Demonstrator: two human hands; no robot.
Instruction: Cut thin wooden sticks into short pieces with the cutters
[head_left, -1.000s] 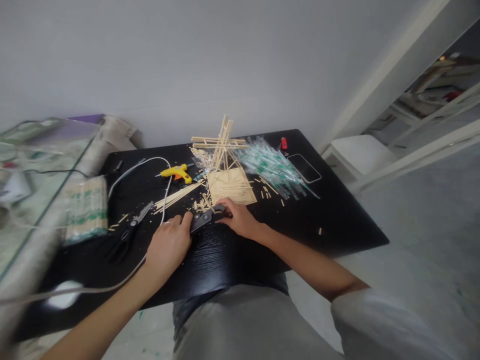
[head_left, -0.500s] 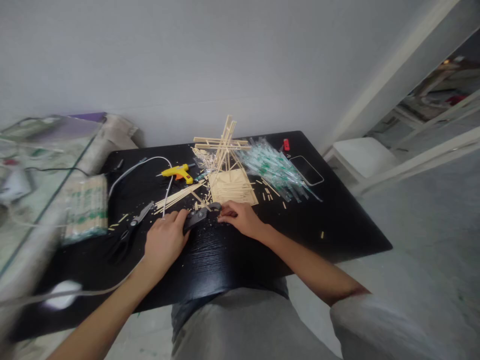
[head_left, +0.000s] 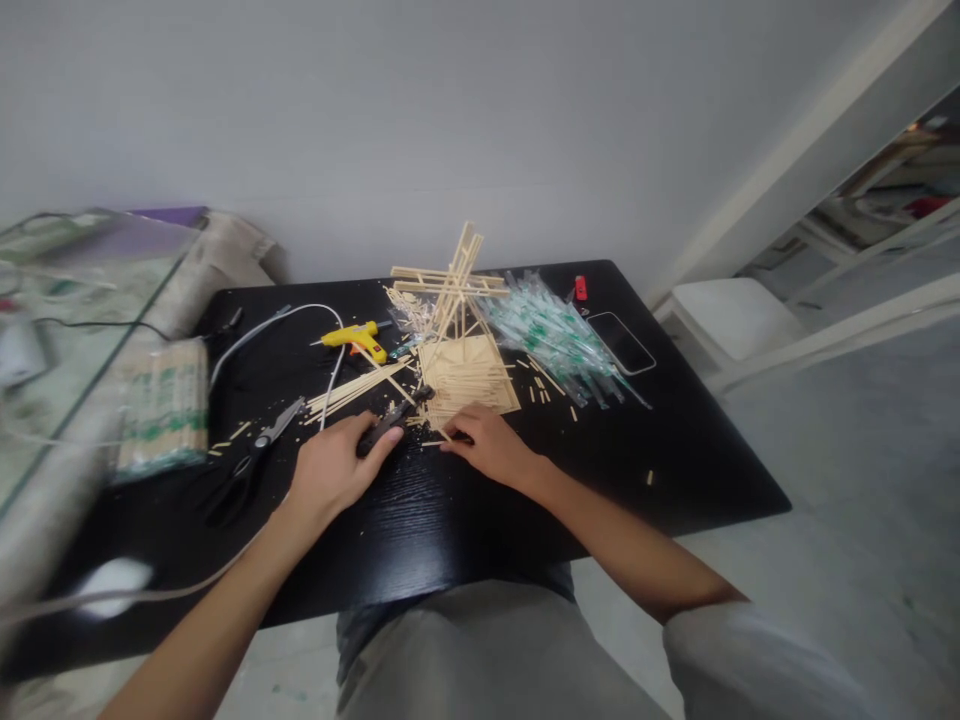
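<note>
My left hand grips the dark handles of a small cutter lying on the black table; its jaws point toward a flat panel of wooden sticks. My right hand rests just right of the cutter, fingertips pinched on a thin wooden stick on the tabletop. A tall frame of crossed sticks stands on the back of the panel.
A yellow glue gun with a white cable, black scissors, loose long sticks, a heap of clear green-printed wrappers, a phone, a stick bundle. A glass tabletop lies left, a white seat right.
My left hand has drawn the cutter a little left and up toward the panel. My right hand let go of the cutter's head and now pinches a stick on the table.
</note>
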